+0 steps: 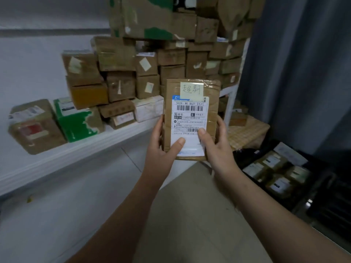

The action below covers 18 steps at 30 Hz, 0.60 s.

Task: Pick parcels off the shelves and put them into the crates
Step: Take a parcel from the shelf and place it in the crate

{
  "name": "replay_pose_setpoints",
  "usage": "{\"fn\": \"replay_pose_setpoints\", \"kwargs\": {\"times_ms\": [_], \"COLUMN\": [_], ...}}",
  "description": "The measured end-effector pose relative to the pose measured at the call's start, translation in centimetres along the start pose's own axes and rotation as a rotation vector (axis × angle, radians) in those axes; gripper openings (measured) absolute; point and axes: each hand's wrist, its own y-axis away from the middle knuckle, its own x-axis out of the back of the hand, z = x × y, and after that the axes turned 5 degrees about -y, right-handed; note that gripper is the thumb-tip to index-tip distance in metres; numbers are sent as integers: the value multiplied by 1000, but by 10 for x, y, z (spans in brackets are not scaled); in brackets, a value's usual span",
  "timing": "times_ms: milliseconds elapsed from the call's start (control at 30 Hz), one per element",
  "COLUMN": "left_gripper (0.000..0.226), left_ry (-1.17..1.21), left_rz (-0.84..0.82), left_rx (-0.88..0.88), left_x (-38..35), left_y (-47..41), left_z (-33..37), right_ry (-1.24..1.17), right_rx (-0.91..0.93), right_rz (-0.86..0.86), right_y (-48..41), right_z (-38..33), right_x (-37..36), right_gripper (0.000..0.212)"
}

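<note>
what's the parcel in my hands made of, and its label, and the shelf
Parcel: brown cardboard by the look of it, under glossy, wrinkled clear tape that catches the light. Label: smooth white printed paper with barcodes. A pale handwritten paper note is taped above it. Shelf: white with a smooth, painted look; whether it is metal or board, I cannot tell.

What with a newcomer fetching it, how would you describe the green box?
Find the long white shelf along the left wall. Near its left end, second parcel in, stands the green box. Its neighbours are plain brown cardboard.
</note>
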Motion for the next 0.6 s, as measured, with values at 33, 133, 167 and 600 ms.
{"fn": "replay_pose_setpoints", "kwargs": {"times_ms": [33, 133, 167, 600], "left_gripper": [67, 64, 63, 62], "left_ry": [15, 63, 68, -3], "left_rz": [-30, -102, -120, -484], "left_rx": [14, 56, 66, 226], "left_x": [-19, -73, -90, -245], "left_y": [1, 4, 4, -31], "left_z": [-3, -15, -19, -111], "right_ry": [6, 10, 8, -36], "right_rx": [-7, -41, -59, -309], "right_rz": [22, 93, 115, 357], "right_y": [2, 10, 12, 8], "right_z": [0, 2, 5, 74], "right_x": [20, 75, 92, 243], "right_gripper": [42, 44, 45, 42]}}
